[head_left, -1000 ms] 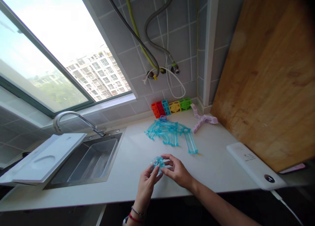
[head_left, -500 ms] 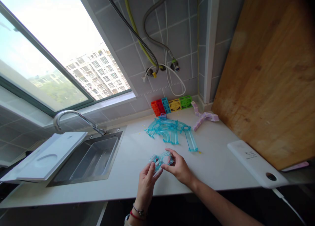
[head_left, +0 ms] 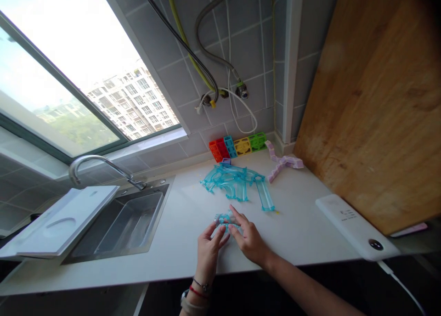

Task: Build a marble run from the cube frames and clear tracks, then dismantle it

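Both hands meet over the white countertop [head_left: 303, 228] near its front edge. My left hand [head_left: 209, 248] and my right hand [head_left: 248, 239] each pinch a small clear blue plastic piece [head_left: 224, 219] between fingertips. Just beyond them lies a pile of clear blue curved track pieces [head_left: 237, 183]. A row of coloured blocks [head_left: 238, 147] in red, blue, yellow and green stands against the tiled wall. A pale purple track piece [head_left: 283, 162] lies to the right of the pile.
A steel sink [head_left: 124, 224] with a tap [head_left: 99, 166] is at the left, a white board [head_left: 55, 219] resting over it. A white power bank [head_left: 356, 226] with a cable lies at the right. A large wooden board [head_left: 379, 104] leans on the right wall.
The blue piece has been turned between the fingers, from showing its round face to edge-on, and both hands have shifted slightly closer together.
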Tool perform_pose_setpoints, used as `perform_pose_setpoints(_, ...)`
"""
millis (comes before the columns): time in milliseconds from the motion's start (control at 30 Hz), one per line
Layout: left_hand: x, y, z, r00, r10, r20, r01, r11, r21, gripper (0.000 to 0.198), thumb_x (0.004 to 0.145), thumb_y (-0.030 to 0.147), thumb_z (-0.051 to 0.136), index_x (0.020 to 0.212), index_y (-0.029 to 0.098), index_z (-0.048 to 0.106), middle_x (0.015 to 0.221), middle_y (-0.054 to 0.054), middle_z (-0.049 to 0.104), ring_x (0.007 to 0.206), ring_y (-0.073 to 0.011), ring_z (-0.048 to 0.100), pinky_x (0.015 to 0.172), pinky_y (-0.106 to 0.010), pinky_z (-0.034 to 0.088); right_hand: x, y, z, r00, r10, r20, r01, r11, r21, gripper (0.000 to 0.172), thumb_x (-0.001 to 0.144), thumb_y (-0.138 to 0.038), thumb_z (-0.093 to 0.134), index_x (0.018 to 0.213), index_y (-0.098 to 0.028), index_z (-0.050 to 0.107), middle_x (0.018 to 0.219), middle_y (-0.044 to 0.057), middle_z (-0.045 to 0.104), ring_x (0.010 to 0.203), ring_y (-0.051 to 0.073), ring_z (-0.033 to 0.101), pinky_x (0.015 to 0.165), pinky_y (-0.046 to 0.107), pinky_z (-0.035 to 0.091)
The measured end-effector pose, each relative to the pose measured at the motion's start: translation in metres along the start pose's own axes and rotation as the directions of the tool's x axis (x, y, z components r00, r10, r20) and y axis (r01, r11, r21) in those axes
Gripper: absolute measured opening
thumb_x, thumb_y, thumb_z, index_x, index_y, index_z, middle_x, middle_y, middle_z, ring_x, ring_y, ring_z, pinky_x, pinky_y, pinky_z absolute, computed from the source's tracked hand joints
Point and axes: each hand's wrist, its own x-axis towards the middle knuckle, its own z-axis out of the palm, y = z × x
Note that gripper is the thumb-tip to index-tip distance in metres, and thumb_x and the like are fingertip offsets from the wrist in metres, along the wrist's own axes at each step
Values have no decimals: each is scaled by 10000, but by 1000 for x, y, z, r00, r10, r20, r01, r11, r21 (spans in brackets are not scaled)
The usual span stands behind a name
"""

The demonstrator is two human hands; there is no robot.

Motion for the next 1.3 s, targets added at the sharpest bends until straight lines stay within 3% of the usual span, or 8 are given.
perform_pose_setpoints(200,6,-1,-6,997,20,-75,-18,1000,16,454,673,308,891,1055,124,728,1112,-133,740,1054,-306,704,909,-464,608,4,2,0,997,-70,-21,68,995,-71,449,945,-303,579,1392,-272,576,1143,83,654,1079,237,631,998,401,507)
perform_pose_setpoints(400,6,-5,-1,996,38,-75,-34,998,54,456,641,315,904,1024,139,729,1153,-121,716,1048,-301,693,868,-441,623,8,9,-1,991,45,-125,-33,995,95,438,905,-373,638,1317,-226,631,973,49,623,927,201,636,839,335,579)
perform_pose_setpoints(567,5,-9,5,998,48,-49,-44,997,71,442,669,311,888,1048,161,715,1205,-104,681,1056,-274,681,847,-399,628,10,11,-3,981,77,-178,-57,992,113,371,868,-370,674,1211,-225,681,937,41,614,901,198,637,840,332,563)
perform_pose_setpoints(733,5,-8,10,994,63,-91,-55,994,94,480,636,344,901,1038,166,710,1182,-101,681,1051,-285,679,802,-383,639,9,10,-3,967,57,-247,-36,996,87,304,859,-383,686,1116,-222,694,854,33,640,817,190,634,839,347,552)
perform_pose_setpoints(900,6,-9,7,997,32,-65,-27,996,81,493,630,339,905,1042,167,695,1182,-106,681,1063,-292,678,808,-384,636,8,10,-1,974,75,-215,-38,985,170,346,838,-382,711,1142,-222,664,784,10,620,846,204,649,872,358,546)
perform_pose_setpoints(1133,7,-10,6,998,21,-59,-15,994,111,509,642,347,899,1055,163,665,1195,-124,662,1075,-307,673,798,-383,633,9,11,-2,977,98,-191,-71,987,146,343,837,-359,720,1137,-205,658,785,10,619,825,203,646,818,340,535)
perform_pose_setpoints(1300,5,-4,5,998,57,0,-57,995,83,569,672,296,885,1147,209,582,1234,-107,633,1036,-266,698,849,-391,615,10,14,-2,978,122,-167,-90,978,188,326,842,-398,721,1092,-193,683,841,33,647,849,211,653,849,353,540)
